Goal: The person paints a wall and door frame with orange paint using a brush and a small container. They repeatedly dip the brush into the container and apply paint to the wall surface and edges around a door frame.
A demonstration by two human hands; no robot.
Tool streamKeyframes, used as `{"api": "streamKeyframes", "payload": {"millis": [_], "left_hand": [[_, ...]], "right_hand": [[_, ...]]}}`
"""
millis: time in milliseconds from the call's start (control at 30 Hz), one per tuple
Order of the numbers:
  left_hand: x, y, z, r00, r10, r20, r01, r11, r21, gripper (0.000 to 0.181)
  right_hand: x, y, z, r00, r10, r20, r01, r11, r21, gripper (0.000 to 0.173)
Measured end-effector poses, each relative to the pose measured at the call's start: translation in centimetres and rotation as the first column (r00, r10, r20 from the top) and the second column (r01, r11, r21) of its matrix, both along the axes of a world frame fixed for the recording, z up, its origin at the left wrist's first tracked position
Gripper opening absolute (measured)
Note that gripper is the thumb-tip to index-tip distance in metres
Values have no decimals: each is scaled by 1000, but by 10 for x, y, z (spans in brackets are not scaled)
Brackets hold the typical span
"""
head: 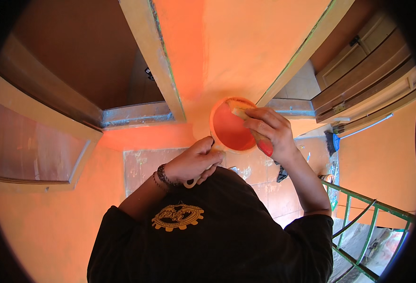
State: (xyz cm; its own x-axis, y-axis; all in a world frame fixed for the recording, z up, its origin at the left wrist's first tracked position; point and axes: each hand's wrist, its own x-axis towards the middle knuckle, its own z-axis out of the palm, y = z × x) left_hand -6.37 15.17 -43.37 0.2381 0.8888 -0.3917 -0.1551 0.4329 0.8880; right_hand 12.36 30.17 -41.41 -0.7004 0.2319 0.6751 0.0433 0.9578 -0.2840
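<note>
My left hand (201, 159) grips the handle (189, 183) of a round dipper-like paint pot (213, 122), held up in front of my chest. Orange-red paint (231, 132) lies inside the pot, and smears coat its rim. In my right hand (273, 129) is a paintbrush, its red-tipped handle (264, 146) pointing down towards me. The brush's head (237, 108) is over the far side of the pot; whether its bristles touch the inner wall I cannot tell.
Ahead, an orange wall (229, 49) bears a darker painted strip (185, 53) along the left door frame (151, 53). A second door frame (300, 53) stands right. A broom (331, 139) leans near the right wall. Green metal railing (369, 201) is at lower right, above the tiled floor (282, 198).
</note>
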Motion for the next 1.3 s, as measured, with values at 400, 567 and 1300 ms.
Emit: {"api": "streamKeyframes", "payload": {"millis": [400,567,1300], "left_hand": [[1,11,2,998,59,-16,-60,998,-35,25],[-1,10,0,1000,13,17,-13,1000,-20,24],[-1,4,-2,996,-71,-60,73,997,34,15]], "right_hand": [[13,-13,4,993,60,98,-53,996,-67,26],[6,-8,8,982,102,158,-101,995,-15,29],[-1,0,-22,993,90,70,-101,982,159,28]]}}
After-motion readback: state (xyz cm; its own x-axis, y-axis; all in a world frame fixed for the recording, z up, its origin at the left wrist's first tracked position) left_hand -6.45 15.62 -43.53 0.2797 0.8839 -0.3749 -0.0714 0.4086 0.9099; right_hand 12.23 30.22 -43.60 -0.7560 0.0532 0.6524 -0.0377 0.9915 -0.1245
